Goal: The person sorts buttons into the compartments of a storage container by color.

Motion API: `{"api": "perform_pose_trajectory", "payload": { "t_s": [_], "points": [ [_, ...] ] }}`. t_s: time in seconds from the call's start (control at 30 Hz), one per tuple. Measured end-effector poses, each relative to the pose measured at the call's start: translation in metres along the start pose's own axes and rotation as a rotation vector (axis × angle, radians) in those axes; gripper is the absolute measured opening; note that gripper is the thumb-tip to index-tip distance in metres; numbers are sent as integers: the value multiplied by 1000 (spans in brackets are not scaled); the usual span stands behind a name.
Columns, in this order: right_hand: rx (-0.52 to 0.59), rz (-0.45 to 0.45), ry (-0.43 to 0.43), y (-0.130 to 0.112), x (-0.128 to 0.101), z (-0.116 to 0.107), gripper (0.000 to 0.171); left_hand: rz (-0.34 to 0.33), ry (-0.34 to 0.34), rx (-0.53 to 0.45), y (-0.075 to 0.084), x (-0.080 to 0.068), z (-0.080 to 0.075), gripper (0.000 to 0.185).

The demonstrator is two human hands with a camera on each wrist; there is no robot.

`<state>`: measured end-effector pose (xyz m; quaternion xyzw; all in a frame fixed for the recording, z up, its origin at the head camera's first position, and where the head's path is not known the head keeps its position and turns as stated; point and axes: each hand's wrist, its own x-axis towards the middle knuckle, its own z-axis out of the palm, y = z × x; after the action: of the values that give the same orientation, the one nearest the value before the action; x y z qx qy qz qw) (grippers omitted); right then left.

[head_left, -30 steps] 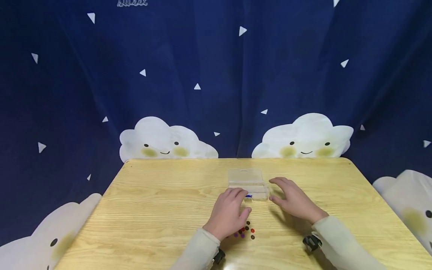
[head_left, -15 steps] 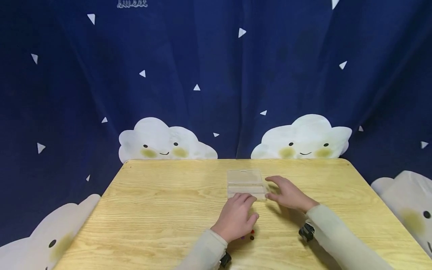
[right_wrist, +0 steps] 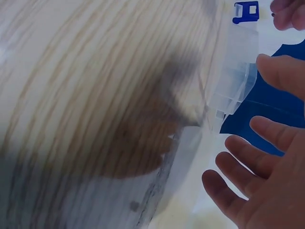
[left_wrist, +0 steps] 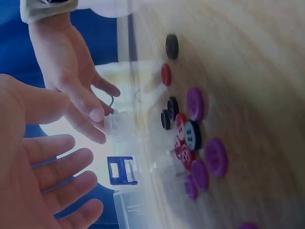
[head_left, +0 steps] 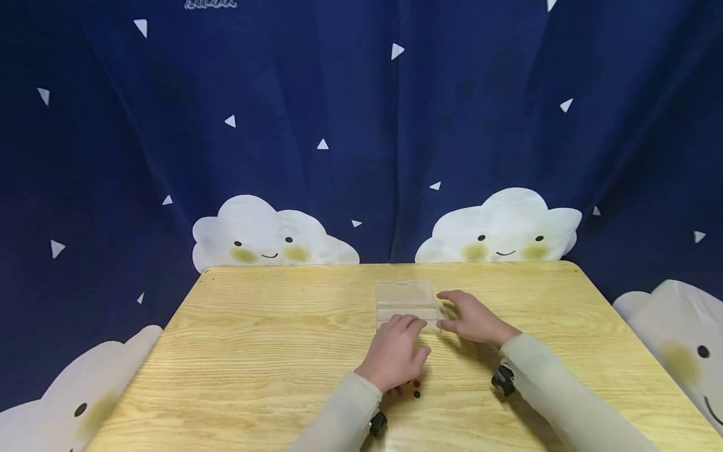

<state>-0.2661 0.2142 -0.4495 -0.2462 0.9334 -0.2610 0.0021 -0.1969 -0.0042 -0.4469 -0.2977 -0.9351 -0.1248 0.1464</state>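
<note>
A clear plastic box (head_left: 405,301) with a blue clasp (left_wrist: 121,170) lies on the wooden table (head_left: 271,339). My left hand (head_left: 395,348) hovers at the box's near edge with relaxed fingers (left_wrist: 52,186) and holds nothing. Behind its wrist is a small heap of purple, red and black buttons (left_wrist: 190,138), partly hidden in the head view. My right hand (head_left: 471,317) lies beside the box's right edge with its fingers (right_wrist: 238,167) spread. Whether it touches the box (right_wrist: 233,86) I cannot tell.
The table's far edge (head_left: 390,265) meets a dark blue curtain with white cloud figures (head_left: 497,229). Bare wood stretches to the left (head_left: 237,351) and right (head_left: 576,333) of the hands. A black wrist camera mount (head_left: 503,380) sits under my right sleeve.
My left hand has moved forward from over the buttons to the box's near edge and now covers the blue clasp. My right hand has drawn in closer to the box's right side.
</note>
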Motion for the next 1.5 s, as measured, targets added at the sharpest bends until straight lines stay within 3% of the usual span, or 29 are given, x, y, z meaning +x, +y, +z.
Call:
{"api": "perform_pose_trajectory", "payload": {
  "t_s": [0.43,0.77,1.0,1.23,1.5],
  "points": [
    [-66,16,-24,4,10,7,71,-36,-3,-6,-6,9,-1,41],
    [-11,51,-97,9,14,9,74,-50,-18,-57,-9,8,-2,41],
    [39,55,-86,11,18,11,71,-58,-7,-89,-19,0,-5,40],
    [57,70,-120,13,20,7,79,-73,-7,-123,-30,-10,-12,41],
    [117,100,-123,15,17,10,73,-89,5,-151,-42,-25,-16,41]
  ]
}}
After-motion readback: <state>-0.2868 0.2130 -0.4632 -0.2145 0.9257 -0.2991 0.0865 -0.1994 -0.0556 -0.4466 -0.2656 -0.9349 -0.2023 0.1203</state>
